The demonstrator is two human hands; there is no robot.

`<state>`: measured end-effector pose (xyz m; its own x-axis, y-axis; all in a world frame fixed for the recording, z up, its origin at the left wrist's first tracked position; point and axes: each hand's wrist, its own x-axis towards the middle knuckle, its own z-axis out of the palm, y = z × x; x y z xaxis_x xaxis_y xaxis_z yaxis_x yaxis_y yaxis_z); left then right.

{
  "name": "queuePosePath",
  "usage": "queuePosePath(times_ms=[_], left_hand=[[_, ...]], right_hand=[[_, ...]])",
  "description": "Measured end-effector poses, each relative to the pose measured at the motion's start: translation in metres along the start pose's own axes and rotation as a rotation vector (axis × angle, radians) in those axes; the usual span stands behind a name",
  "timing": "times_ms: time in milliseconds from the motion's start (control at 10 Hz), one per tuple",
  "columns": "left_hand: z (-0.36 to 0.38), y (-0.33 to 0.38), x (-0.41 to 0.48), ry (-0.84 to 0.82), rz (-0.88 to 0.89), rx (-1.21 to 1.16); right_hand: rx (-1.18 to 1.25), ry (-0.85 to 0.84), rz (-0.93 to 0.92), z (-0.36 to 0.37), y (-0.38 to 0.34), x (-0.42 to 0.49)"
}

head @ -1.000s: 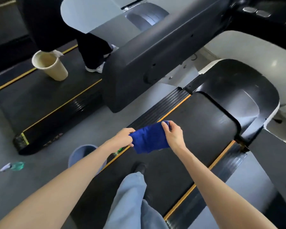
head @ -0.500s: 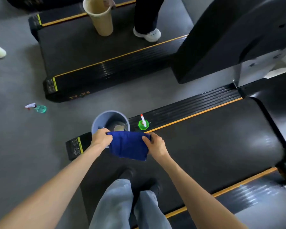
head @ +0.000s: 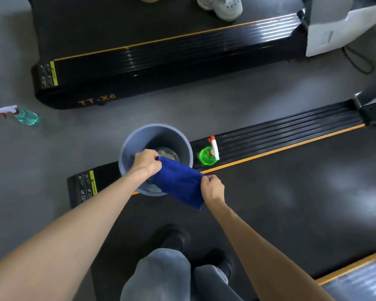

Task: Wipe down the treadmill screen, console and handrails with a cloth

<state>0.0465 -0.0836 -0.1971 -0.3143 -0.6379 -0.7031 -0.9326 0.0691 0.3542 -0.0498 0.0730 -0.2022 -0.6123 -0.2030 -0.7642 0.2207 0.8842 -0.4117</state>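
The left grip (head: 147, 160) and the right grip (head: 212, 189) each clench one end of the folded blue cloth (head: 178, 183), holding it spread above the round grey plastic bucket (head: 126, 148) and the edge of the black treadmill belt (head: 291, 192). The bucket stands by the ribbed black side rail (head: 291, 131). A green spray bottle with a white nozzle (head: 207, 156) stands on that rail, just beside the bucket. A teal spray bottle (head: 26, 117) lies on the grey floor (head: 182, 105), well apart. A second black treadmill marked TT-X6 (head: 161, 61) stands parallel, with white shoes (head: 224, 6) on its belt.
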Motion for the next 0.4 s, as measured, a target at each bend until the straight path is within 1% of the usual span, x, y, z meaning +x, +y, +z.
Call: queuePosePath(times_ms=[100, 200, 300, 400], left_hand=[[0.018, 0.000, 0.022, -0.018, 0.030, -0.037], [0.032, 0.005, 0.028, -0.119, 0.057, -0.038], [0.045, 0.007, 0.021, -0.270, 0.094, 0.026], [0.052, 0.014, 0.009, -0.378, 0.106, 0.052]], right_hand=[[-0.016, 0.027, 0.044, 0.016, 0.008, 0.023], [-0.085, 0.024, 0.094, 0.025, 0.011, 0.033], [-0.237, 0.001, 0.077, 0.026, 0.014, 0.036], [-0.267, -0.023, 0.034, 0.021, 0.017, 0.039]])
